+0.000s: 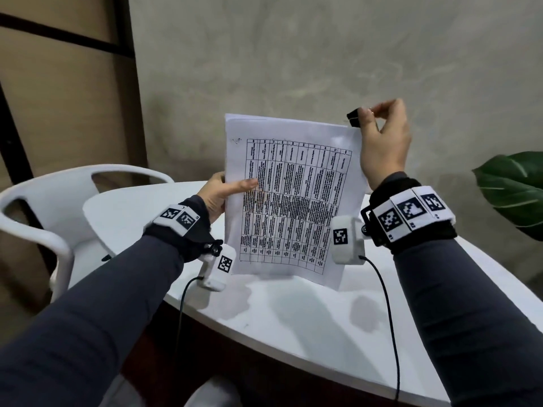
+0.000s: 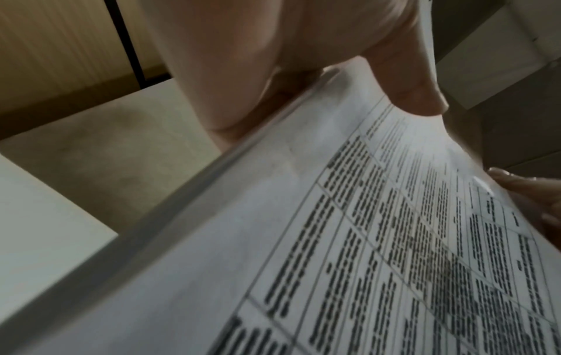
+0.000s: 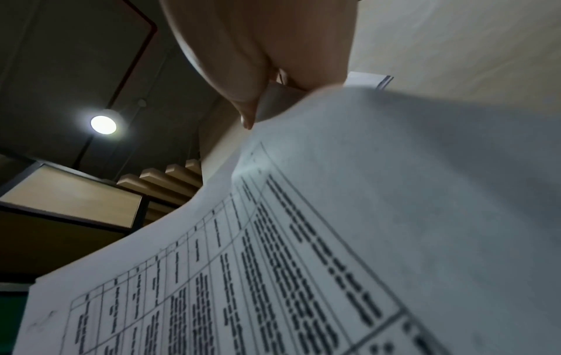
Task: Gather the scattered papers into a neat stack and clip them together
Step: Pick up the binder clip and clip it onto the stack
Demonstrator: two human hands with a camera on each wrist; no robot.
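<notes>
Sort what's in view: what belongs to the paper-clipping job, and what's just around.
Job:
stack of papers, held up by left hand
black binder clip, pinched by right hand at the stack's top corner

Around:
white table
white chair
plant

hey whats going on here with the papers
A person holds a stack of papers upright over a white table. The left hand grips the stack's left edge, thumb across the printed front sheet. The right hand pinches a black clip at the top right corner. Whether the clip already bites onto the sheets cannot be told. A white chair stands to the left.
</notes>
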